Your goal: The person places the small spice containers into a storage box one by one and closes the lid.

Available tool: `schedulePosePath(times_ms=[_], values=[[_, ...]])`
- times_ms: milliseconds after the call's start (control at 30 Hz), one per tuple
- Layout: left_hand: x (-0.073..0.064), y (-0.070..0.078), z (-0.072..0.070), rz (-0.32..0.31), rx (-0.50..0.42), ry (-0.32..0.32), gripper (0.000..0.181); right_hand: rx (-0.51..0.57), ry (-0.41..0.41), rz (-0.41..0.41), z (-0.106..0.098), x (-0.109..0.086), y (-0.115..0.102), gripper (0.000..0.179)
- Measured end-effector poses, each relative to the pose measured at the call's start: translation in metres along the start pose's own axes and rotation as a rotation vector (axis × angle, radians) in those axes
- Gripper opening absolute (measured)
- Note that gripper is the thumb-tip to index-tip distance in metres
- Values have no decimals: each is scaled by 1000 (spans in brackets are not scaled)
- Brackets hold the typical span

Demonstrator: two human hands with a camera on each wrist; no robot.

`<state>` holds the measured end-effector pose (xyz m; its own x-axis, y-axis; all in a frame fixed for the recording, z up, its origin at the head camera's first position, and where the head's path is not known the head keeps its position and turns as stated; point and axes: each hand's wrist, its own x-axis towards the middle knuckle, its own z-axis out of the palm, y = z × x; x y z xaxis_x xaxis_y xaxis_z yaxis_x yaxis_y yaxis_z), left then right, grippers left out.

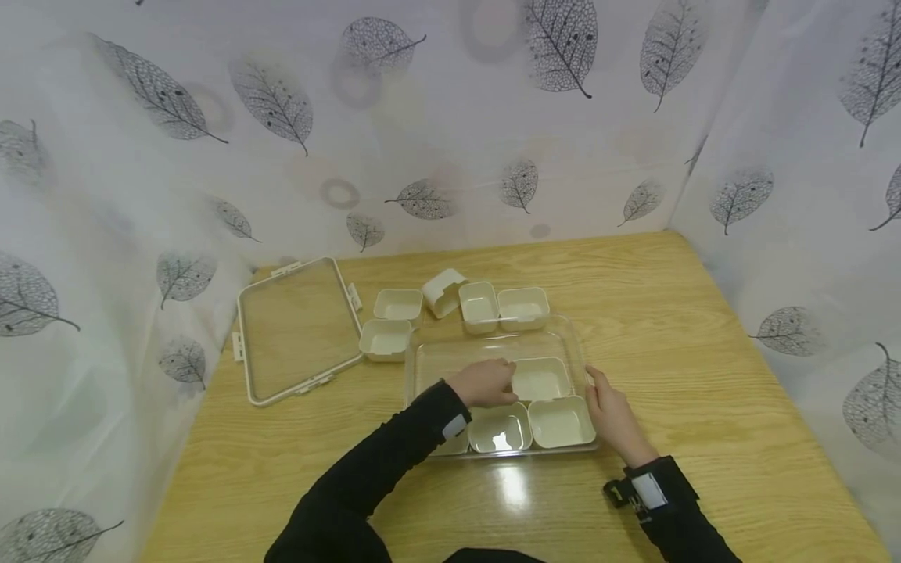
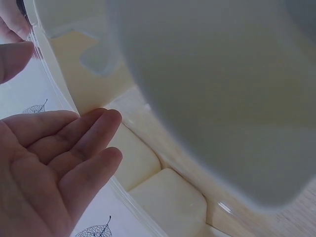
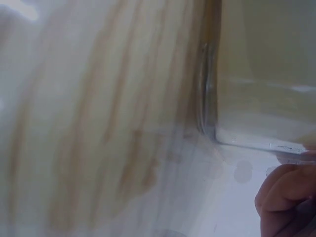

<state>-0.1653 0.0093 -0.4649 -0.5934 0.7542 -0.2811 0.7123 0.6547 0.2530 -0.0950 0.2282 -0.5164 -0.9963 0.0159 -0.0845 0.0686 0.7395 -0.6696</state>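
- The left hand (image 1: 486, 383) is loosely open, fingers mostly straight, beside the far-right cream bin (image 1: 540, 379); a careless push could lodge that bin on a neighbour's rim.
- The right hand (image 1: 612, 410) has curled fingers against the right wall of the clear tray (image 1: 450, 352); whether they grip it, I cannot tell. With poor bracing, the tray could slide.
- The tray holds that bin plus a near row: right bin (image 1: 561, 422), middle bin (image 1: 500, 428) and left bin (image 1: 450, 447), partly hidden under the left forearm, which could snag it. The first three show bare floors.
- Beyond the tray, a tipped bin (image 1: 443, 292) could roll if nudged.
- Left on the counter (image 1: 704, 391) lies the clipped lid (image 1: 303, 328).
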Motion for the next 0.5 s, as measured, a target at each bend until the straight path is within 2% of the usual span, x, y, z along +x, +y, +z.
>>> schedulePosePath(times_ms=[267,500], values=[[2,6,-1,24,0,12,38,5,6,5,-1,-1,-3,38],[3,10,0,50,48,26,34,5,13,-1,-2,-1,-4,38]])
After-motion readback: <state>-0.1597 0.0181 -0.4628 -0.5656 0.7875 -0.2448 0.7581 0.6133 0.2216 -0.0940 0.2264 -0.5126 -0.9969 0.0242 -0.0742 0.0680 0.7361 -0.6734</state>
